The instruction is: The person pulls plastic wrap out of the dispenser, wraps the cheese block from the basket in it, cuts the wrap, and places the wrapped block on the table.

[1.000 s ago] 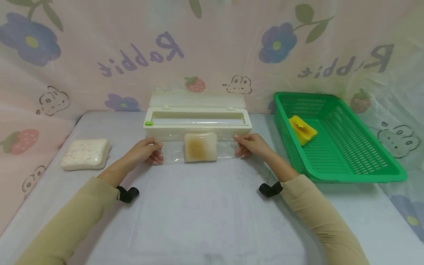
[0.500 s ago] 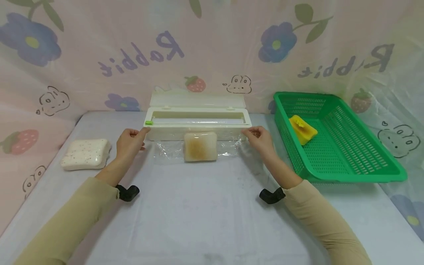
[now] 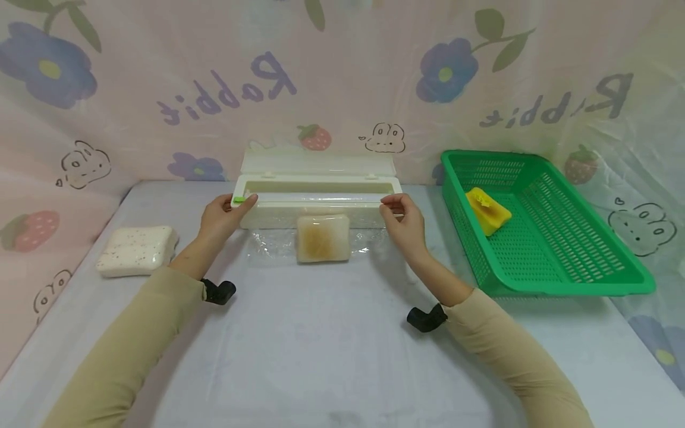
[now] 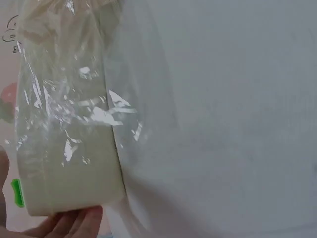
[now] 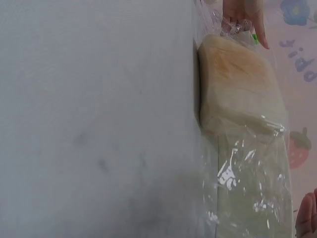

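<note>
Left hand [image 3: 223,219] grips the left end of the white box [image 3: 273,215], apparently to steady it, while the right hand [image 3: 408,230] is at its right end, possibly pinching clear film [image 3: 270,241] though I cannot tell, with the bread slice [image 3: 323,239] just in front of the box.

A small, booth-like work corner is shown, made up around a table [image 3: 321,345] laid with a smooth, pale cover. It is screened at the back and on both sides by a pinkish sheet [image 3: 353,35], on which flowers [image 3: 446,71], strawberries [image 3: 314,137], rabbit faces [image 3: 386,138] and the word "Rabbit", reversed, are printed. Kitchen goods are set out: a film dispenser [image 3: 270,214], bread [image 3: 323,239] with clear film [image 3: 267,241], and a green basket [image 3: 578,289]. Whether the corner is housed in a home, a shop or a studio cannot be told.
</note>
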Motion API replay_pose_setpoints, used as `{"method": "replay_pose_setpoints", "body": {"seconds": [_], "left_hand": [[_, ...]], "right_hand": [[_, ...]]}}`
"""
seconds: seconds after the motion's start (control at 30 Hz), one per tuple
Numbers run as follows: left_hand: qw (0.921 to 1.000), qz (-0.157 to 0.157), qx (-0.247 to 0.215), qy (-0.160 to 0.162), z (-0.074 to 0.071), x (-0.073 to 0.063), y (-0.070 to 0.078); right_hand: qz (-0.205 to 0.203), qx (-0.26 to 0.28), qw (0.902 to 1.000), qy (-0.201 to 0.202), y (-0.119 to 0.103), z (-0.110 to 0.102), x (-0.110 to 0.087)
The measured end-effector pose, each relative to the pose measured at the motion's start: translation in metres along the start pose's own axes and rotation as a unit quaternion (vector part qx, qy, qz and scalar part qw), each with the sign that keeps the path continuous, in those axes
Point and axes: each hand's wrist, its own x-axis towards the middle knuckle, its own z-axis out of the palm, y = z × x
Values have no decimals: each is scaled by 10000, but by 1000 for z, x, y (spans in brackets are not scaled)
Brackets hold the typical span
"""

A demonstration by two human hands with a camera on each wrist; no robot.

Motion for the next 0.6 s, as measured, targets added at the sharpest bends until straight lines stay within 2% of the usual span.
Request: {"method": "replay_pose_setpoints", "body": {"seconds": [0.17, 0.33, 0.47, 0.6], "left_hand": [[9986, 209, 437, -227, -7, 6, -9], [9921, 654, 983, -431, -15, 15, -17], [9874, 942, 1151, -536, -19, 20, -19], [9853, 984, 1264, -599, -20, 22, -19]], "right_hand": [[-155, 171, 9993, -311, -8, 12, 1], [-195, 254, 9974, -649, -18, 32, 4], [-333, 183, 9954, -881, -29, 52, 8], [-521, 126, 9910, -1228, -38, 74, 16]]}}
